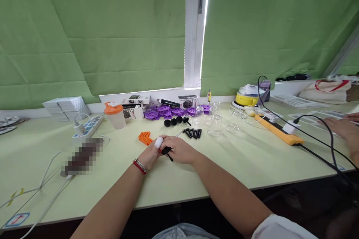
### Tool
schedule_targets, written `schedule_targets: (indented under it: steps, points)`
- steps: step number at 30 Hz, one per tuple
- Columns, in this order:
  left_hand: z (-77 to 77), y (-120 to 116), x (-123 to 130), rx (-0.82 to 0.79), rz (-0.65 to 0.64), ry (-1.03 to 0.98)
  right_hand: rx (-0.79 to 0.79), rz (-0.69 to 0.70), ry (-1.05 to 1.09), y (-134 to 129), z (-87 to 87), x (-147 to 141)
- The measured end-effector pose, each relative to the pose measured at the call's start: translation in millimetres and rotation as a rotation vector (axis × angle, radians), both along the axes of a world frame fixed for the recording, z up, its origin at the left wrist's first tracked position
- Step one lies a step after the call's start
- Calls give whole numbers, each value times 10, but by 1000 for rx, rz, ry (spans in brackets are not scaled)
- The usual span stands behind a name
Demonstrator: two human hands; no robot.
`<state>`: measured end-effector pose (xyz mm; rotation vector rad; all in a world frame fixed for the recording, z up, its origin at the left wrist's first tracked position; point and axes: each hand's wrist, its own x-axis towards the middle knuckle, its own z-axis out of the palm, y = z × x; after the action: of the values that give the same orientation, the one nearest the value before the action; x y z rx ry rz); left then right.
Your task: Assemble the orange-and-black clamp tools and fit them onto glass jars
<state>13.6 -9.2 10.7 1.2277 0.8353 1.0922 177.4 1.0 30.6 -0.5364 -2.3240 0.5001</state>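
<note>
head view, only one we have: both hands are together at centre frame, just below the middle. our right hand point(181, 150) has its fingers pinched on a black round-headed part point(166, 150), stem pointing down and right. our left hand point(150, 155) is curled in against it; a sliver of orange shows between the hands, but we can't tell what the left fingers grip. white cover point(158, 142) on one left digit. progress, as far as we can read it: one black part is in hand, and we can't tell if it's joined to the orange bit. the rest looks unjoined and sorted by type: orange angled parts point(145, 138) just left of centre, black discs point(174, 121) above the hands, short black tubes point(193, 133) right of those, purple wheel-like parts point(177, 111) behind in a row, clear cups point(214, 130) right of centre. no finished unit that we can make out. printed boxes point(133, 112) sit behind, left of the purple row; can't see inside them. shaker bottle point(116, 116) at centre left, yellow-handled tool point(209, 96) upright behind the cups, orange power strip point(277, 130) at centre right. co-worker's hand point(339, 127) at the right edge, well apart from ours.
</note>
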Motion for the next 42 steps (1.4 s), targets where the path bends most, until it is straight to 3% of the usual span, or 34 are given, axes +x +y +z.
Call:
schedule_targets:
  steps: [6, 11, 15, 17, 19, 21, 24, 30, 36, 39, 42]
  points:
    - [99, -76, -8, 134, -167, 205, -99, 15, -69, 39, 33, 85]
    - [114, -80, 81, 252, -123, 271, -67, -28, -92, 67, 25, 74]
    - [72, -69, 111, 157, -37, 289, -68, -92, 42, 182, 5, 155]
    - [50, -53, 101, 73, 42, 299, -67, -213, 172, 300, -5, 265]
    - [42, -30, 89, 21, 119, 284, -74, -507, 254, 438, -28, 396]
    - [54, -8, 83, 17, 194, 250, -127, -814, 104, 562, -76, 506]
    - [83, 16, 81, 49, 282, 208, -198, -990, -186, 681, -183, 568]
    - [53, 67, 29, 65, 354, 167, -210, -1027, -341, 756, -348, 454]
    - [11, 124, -14, 20, 384, 97, -201, -1003, -304, 721, -311, 471]
    - [-9, 150, -28, 20, 422, 53, -163, -913, -221, 629, -238, 469]
    - [-35, 179, -48, 20, 452, 26, -154, -726, -109, 516, -182, 407]
